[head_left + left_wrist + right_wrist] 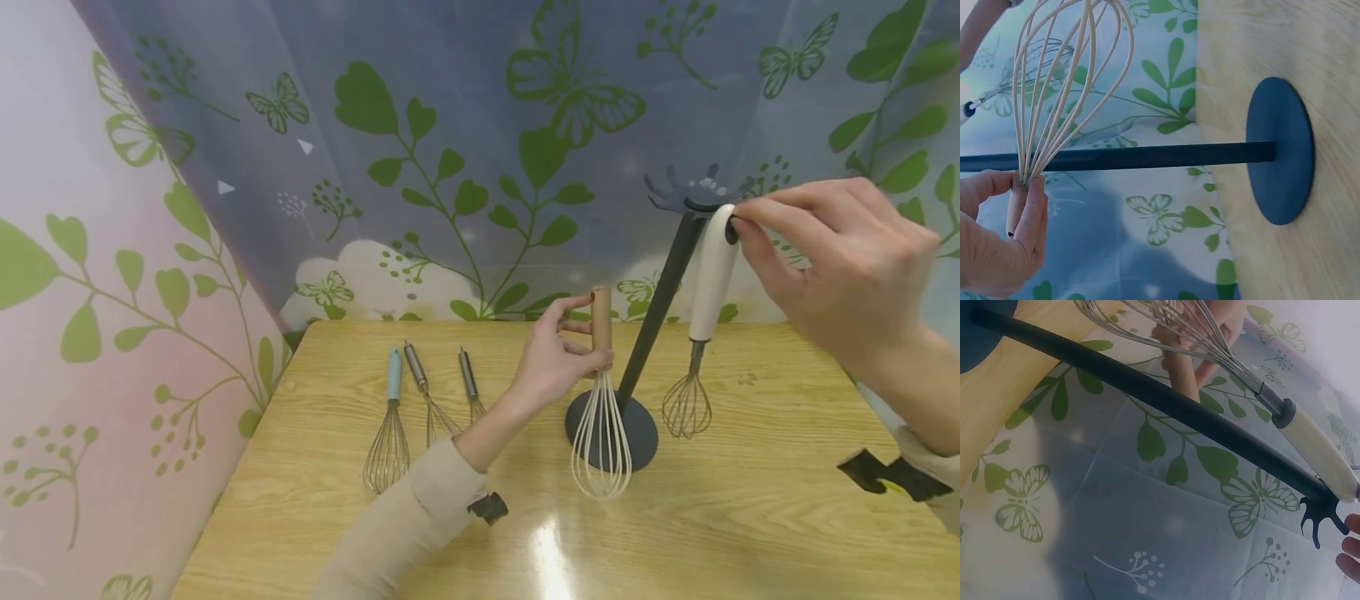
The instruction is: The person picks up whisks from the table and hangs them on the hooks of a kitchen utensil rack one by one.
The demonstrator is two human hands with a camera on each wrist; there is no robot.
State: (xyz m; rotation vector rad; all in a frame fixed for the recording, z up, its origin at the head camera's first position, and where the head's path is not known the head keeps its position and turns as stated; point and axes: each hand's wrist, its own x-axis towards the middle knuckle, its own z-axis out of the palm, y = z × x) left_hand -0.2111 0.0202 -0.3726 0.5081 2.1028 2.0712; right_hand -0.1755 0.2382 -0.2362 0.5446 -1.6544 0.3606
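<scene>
Hands [551, 354] [847, 250] pinch: left, wooden-handled whisk [602, 321]; right, white-handled whisk [711, 287], perhaps touching the stand [662, 308].

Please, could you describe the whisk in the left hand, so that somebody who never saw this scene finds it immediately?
On the wood-grain table stands a dark utensil stand. Left of its pole in the head view, the left hand holds the whisk, wires hanging down. Its wooden handle and cream wires set it apart from the white-handled, grey-wired whisk in the right hand.
</scene>
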